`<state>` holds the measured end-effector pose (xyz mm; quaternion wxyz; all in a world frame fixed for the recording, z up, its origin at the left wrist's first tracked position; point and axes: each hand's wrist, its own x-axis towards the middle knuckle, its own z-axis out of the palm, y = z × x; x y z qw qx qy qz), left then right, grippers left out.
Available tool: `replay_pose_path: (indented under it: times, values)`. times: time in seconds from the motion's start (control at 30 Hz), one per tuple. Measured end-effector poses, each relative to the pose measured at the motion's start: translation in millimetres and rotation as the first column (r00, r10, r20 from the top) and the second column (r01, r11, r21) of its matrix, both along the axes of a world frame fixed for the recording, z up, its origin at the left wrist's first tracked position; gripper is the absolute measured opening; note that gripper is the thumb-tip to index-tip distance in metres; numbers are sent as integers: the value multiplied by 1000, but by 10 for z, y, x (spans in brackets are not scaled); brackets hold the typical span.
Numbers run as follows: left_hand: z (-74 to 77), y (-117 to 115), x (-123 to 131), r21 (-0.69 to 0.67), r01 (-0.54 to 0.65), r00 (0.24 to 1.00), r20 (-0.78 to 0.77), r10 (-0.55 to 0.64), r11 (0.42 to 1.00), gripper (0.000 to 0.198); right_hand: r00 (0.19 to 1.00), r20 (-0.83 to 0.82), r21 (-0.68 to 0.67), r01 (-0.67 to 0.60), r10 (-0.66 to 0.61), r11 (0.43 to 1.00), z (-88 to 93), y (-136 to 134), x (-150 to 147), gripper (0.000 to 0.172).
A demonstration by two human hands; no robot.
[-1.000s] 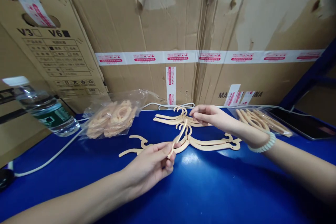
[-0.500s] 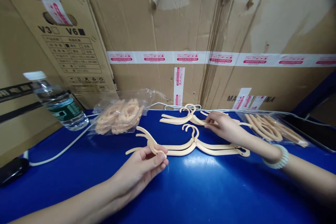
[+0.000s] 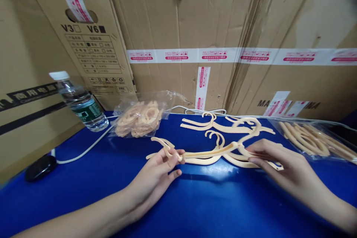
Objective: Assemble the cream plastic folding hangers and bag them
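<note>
Blue tabletop [image 3: 212,208]: right fingers [image 3: 263,148] partly hide the held hanger [image 3: 235,145].

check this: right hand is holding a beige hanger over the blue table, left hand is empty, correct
Not quite: the left hand is not empty. The head view shows it holding a small curved beige piece at one end of the beige hanger. The right hand does hold that hanger over the blue table.
</note>
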<state>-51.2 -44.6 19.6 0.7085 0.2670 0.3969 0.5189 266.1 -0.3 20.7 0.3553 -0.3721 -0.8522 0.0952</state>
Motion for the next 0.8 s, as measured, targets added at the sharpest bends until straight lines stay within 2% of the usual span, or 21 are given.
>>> replay_pose_path:
  times: [0.17,0.37,0.5,0.6,0.8]
  values:
    - [80,-62,29,-10,65,997,34,-64,998,21,999,-13,66,-37,37,997,40,-45,-22,15]
    - [52,-76,51,-82,55,994,103,-47,995,22,999,14,88,-30,29,996,59,-84,-12,16]
    - [53,-85,61,-82,55,995,83,-48,995,20,1000,6,139,-1,0,990,61,-114,-25,16]
    - [69,-90,67,-100,40,998,62,-34,994,23,1000,-2,176,-19,19,984,77,-158,-30,23]
    - [57,-84,67,-136,-8,1000,3,8,991,35,1000,2,96,-20,20,995,48,-228,-8,21]
